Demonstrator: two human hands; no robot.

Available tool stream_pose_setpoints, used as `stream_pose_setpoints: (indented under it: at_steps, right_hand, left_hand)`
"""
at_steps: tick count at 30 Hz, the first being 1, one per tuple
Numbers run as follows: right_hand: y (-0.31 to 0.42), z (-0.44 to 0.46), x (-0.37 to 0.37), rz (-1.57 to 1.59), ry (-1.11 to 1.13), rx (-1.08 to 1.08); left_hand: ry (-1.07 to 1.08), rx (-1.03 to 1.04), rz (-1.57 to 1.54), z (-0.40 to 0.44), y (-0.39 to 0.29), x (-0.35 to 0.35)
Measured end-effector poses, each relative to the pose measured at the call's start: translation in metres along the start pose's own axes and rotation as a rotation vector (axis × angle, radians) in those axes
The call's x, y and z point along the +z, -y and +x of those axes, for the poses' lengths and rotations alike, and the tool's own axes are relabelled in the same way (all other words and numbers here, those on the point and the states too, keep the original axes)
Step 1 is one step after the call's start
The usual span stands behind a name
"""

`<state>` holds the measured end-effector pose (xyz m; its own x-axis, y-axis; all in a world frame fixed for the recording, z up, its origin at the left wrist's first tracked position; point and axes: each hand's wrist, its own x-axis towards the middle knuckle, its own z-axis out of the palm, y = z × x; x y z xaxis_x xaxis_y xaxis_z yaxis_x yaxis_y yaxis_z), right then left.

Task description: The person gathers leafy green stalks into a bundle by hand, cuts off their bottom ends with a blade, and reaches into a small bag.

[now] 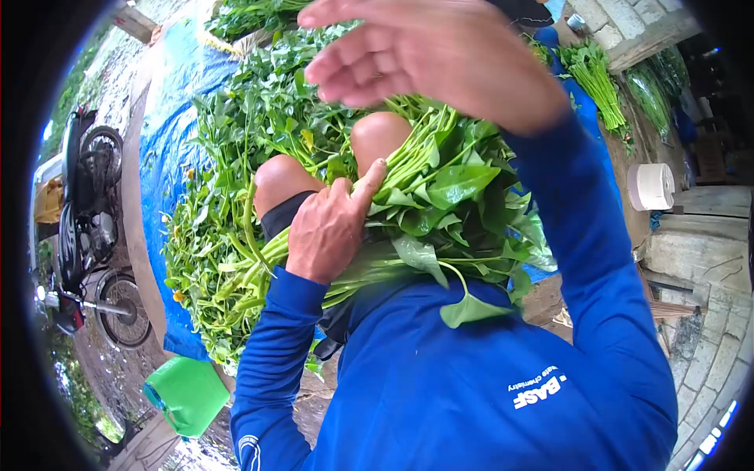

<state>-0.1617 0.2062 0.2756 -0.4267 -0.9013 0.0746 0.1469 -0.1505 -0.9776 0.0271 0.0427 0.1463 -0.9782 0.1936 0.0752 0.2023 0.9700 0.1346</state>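
Note:
A bunch of water spinach [463, 188], with long pale stems and broad green leaves, lies across my lap against the blue shirt. My left hand [326, 228] is closed over its stems, with the index finger stretched along them. Raised above the far end of the bunch, my right hand [432, 59] is open, fingers apart and slightly blurred, holding nothing. Beyond my knees spreads a big heap of loose greens [259, 118], partly covered by the right hand and arm.
Under the heap is a blue tarp [165, 149]. A cut green plastic container [188, 396] sits at lower left, and a motorcycle [78, 212] is parked farther left. On the right are another bunch of greens [595, 86], a whitish roll [652, 187] and concrete steps [699, 243].

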Motion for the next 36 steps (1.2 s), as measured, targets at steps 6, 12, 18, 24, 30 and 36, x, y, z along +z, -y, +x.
stream_pose_setpoints:
  at_steps: [6,12,18,24,30,36]
  right_hand:
    - [-0.121,-0.004,-0.002,-0.992,0.43,0.231]
    - [-0.103,-0.038,0.02,-1.284,0.345,0.233]
    - [-0.131,-0.071,0.027,-1.467,0.157,-0.155]
    - [-0.124,-0.063,0.029,-1.401,0.231,-0.06]
    - [-0.115,-0.058,0.028,-1.356,0.276,-0.02]
    - [-0.118,-0.056,0.023,-1.353,0.262,-0.058]
  left_hand:
    - [-0.162,0.002,-0.013,-0.008,0.006,0.013]
    - [0.097,-0.128,-0.531,-0.013,0.012,-0.026]
    - [0.142,-0.34,-0.9,-0.072,0.037,-0.025]
    - [0.073,-0.397,-1.564,-0.094,0.051,-0.037]
    - [0.116,-0.213,-0.529,-0.075,0.02,-0.038]
    - [0.17,-0.27,-0.379,-0.059,0.018,-0.029]
